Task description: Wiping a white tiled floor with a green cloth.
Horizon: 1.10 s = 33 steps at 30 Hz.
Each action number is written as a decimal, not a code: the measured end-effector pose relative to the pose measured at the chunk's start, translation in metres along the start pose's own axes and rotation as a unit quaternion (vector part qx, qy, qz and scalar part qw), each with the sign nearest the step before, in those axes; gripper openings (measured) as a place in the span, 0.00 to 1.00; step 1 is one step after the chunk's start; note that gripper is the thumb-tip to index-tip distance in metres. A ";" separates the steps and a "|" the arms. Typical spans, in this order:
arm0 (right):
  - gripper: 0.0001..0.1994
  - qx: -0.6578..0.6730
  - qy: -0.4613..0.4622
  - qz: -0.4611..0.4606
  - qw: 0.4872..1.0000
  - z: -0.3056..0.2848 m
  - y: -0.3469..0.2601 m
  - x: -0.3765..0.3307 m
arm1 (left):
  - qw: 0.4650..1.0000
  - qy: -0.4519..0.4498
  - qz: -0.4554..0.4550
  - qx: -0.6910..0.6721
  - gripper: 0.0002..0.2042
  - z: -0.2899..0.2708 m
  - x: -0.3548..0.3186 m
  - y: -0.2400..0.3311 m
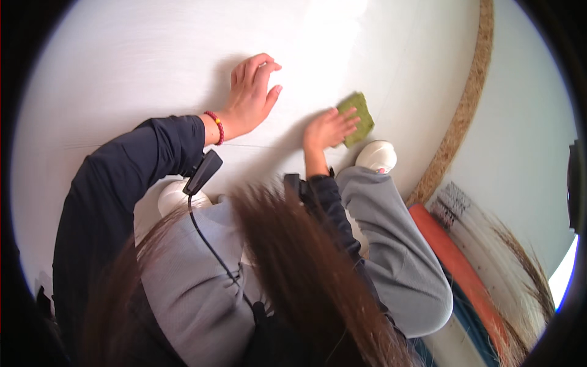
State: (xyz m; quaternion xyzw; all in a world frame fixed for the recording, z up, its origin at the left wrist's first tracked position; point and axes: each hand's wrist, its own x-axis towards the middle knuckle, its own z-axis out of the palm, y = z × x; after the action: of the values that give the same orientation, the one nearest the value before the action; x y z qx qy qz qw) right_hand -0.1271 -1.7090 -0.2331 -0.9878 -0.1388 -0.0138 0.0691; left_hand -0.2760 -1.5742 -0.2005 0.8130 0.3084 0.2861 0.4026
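Spread flat, the fingers of my right hand [329, 129] lie over the left part of a green cleaning cloth [363, 122] on the white floor [183, 46]. The cloth is roughly square with uneven edges; part of it is hidden under the fingers. My left hand [251, 95] is farther left and a little farther ahead, over the floor. Its fingers bend loosely, the thumb stands apart, and nothing is in it. Whether it touches the floor I cannot tell. A red braided bracelet [217, 127] circles the left wrist.
My white shoes [376, 156] and grey trousers [397, 244] are close to the hands. A brown rough-edged strip [468, 104] borders the floor at right, before a pale wall [520, 122]. Beside my knee lies a long orange-red object [455, 257]. Hair hangs across the lower middle.
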 end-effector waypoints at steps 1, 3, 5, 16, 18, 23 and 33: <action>0.30 0.002 -0.024 0.018 1.000 0.002 -0.017 -0.015 | 1.000 -0.005 -0.012 -0.003 0.18 -0.002 -0.005 -0.003; 0.30 0.031 -0.043 0.005 0.999 0.003 -0.044 -0.042 | 1.000 0.004 -0.025 -0.002 0.18 -0.004 -0.005 -0.007; 0.31 0.048 -0.106 -0.057 0.992 -0.001 -0.062 -0.060 | 0.999 0.025 -0.019 -0.025 0.19 0.002 0.000 -0.001; 0.24 0.038 -0.314 -0.645 0.695 -0.023 -0.048 -0.084 | 0.994 0.058 -0.069 0.064 0.17 -0.024 -0.012 0.002; 0.23 0.074 -0.301 -0.701 0.643 -0.023 -0.049 -0.068 | 0.987 0.064 -0.086 0.124 0.16 -0.034 -0.013 -0.007; 0.21 0.075 -0.252 -0.841 0.473 -0.032 -0.047 -0.011 | 0.971 0.094 -0.100 0.194 0.16 -0.043 -0.022 -0.004; 0.25 0.040 -0.039 -0.412 0.909 -0.029 0.038 0.164 | 0.973 -0.007 -0.057 0.225 0.14 -0.003 0.013 0.039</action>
State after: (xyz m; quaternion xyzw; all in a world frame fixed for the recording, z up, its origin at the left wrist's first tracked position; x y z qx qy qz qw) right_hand 0.0407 -1.7049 -0.2014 -0.8389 -0.5366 0.0030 0.0911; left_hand -0.2595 -1.5820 -0.1635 0.8658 0.4080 0.1801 0.2270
